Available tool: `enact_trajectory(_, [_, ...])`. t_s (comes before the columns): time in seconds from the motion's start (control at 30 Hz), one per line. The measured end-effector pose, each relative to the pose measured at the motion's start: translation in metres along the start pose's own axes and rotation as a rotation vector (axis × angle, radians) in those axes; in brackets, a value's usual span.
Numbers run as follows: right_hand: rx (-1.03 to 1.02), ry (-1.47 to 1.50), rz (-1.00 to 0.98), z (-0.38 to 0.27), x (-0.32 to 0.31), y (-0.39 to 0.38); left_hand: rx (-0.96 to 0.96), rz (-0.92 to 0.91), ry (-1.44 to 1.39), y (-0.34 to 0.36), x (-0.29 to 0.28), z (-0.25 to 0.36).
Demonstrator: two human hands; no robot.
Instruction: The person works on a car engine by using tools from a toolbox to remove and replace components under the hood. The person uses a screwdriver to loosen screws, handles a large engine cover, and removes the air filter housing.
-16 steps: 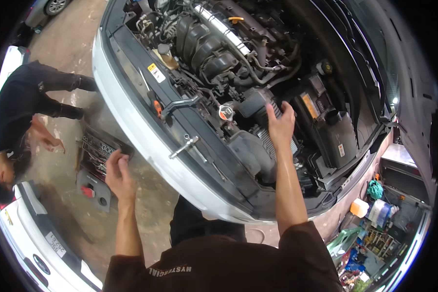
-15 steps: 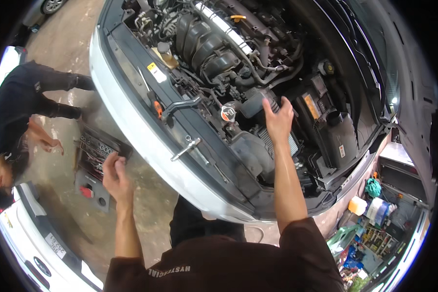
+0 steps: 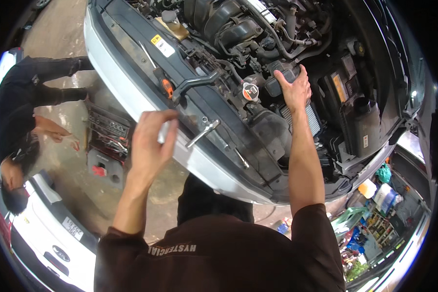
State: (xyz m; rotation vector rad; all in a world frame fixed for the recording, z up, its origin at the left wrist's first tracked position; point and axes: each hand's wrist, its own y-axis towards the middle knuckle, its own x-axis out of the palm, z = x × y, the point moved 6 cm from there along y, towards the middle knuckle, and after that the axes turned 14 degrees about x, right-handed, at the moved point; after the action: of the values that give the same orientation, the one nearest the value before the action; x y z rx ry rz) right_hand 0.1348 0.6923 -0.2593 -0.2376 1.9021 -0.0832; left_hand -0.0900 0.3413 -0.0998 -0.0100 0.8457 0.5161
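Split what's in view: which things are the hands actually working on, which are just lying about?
In hand:
- right hand on the black air duct
- air filter box below it
- left hand raised by the car's front edge

Lying about:
- open tool case on the floor
- radiator cap
- battery
- cluttered shelf

Hands of the wearer: 2, left hand [image 3: 148,146] and right hand [image 3: 295,90] | engine bays: 1, under the right hand [image 3: 258,44] | round radiator caps: 1, just left of the right hand [image 3: 250,91] | open tool cases: 1, left of the left hand [image 3: 107,131] | other persons: 1, far left of the left hand [image 3: 19,117] | white cars: 1, below-left of the left hand [image 3: 48,238]
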Motion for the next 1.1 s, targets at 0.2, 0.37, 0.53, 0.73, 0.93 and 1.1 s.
enact_trajectory(0.2, [-0.037, 0.052, -0.108, 0.003, -0.004, 0.002, 0.070, -0.325, 0.282, 0.007, 0.077, 0.034])
enact_trajectory(0.37, [0.097, 0.036, -0.247, 0.005, -0.004, 0.010, 0.069, -0.514, 0.499, 0.015, 0.110, 0.047])
enact_trajectory(0.53, [0.138, 0.021, -0.247, -0.009, -0.018, 0.002, -0.133, -0.406, -0.018, 0.028, 0.075, 0.054])
enact_trajectory(0.73, [0.073, 0.043, -0.194, 0.004, -0.007, 0.002, -0.306, -0.327, -0.588, 0.105, 0.007, 0.054])
enact_trajectory(0.93, [0.077, 0.076, -0.236, 0.016, -0.015, 0.007, 0.050, -0.473, -0.185, 0.235, 0.070, 0.029])
enact_trajectory(1.1, [0.051, 0.100, -0.242, 0.004, -0.012, 0.012, 0.259, -0.557, -0.058, 0.262, 0.158, -0.006])
